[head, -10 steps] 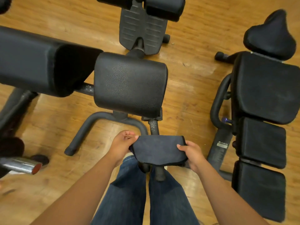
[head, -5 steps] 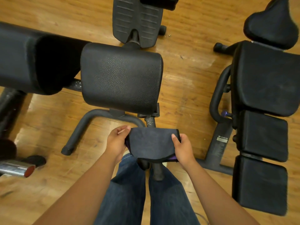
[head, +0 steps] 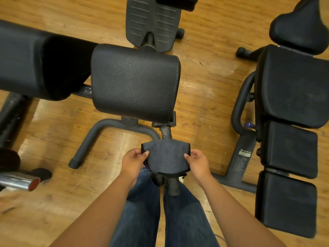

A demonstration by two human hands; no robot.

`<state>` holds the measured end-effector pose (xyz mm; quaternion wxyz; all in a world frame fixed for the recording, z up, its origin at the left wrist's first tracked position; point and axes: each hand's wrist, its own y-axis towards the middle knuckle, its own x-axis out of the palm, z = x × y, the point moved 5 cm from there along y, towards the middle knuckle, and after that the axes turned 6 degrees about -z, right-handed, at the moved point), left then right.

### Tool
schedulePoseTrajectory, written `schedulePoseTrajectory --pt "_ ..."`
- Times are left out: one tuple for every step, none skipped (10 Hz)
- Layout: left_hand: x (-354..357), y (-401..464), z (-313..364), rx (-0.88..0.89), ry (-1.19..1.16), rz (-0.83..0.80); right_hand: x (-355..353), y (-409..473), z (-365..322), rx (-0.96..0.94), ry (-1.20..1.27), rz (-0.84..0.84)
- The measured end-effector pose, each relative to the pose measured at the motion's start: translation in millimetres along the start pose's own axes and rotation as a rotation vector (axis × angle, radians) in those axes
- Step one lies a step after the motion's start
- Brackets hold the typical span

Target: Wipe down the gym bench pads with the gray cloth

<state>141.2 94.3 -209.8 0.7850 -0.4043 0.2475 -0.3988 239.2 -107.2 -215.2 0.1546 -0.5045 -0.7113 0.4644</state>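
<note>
1. The left hand (head: 133, 162) pinches the left edge of the gray cloth (head: 166, 156), thumb on top and fingers curled underneath, so its grip is closed on the fabric.
2. The right hand (head: 199, 163) pinches the right edge the same way, its grip likewise closed on the cloth.
3. The cloth is folded and held in the air between both hands, above the person's jeans (head: 160, 214) and near the lower end of a scuffed metal post (head: 165, 133).
4. Just beyond the cloth, farther from the person, sits a textured black pad (head: 135, 82), apart from the cloth.
5. To the left is a larger black pad (head: 23, 59), its end beside the textured one.
6. At the far side stands a ribbed foot plate (head: 153, 20).
7. On the right lies a separate bench with three black pads (head: 290, 148) in a row on the wooden floor (head: 204, 86).
8. A chrome bar end (head: 19, 180) shows at the near left.
</note>
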Motion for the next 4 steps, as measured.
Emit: schedulePoseTrajectory --pt "-19 -11 12 0.019 0.137 0.054 -18 -15 -12 -0.054 -0.031 0.070" --pt "-40 -58 49 0.124 0.290 -0.054 -43 -56 -42 -0.166 -0.018 0.069" --pt "-70 -133 99 0.116 0.330 -0.237 -84 -123 -87 -0.350 -0.039 0.144" --pt "-108 -212 142 0.143 0.338 -0.267 -135 -211 -130 -0.505 0.088 0.297"
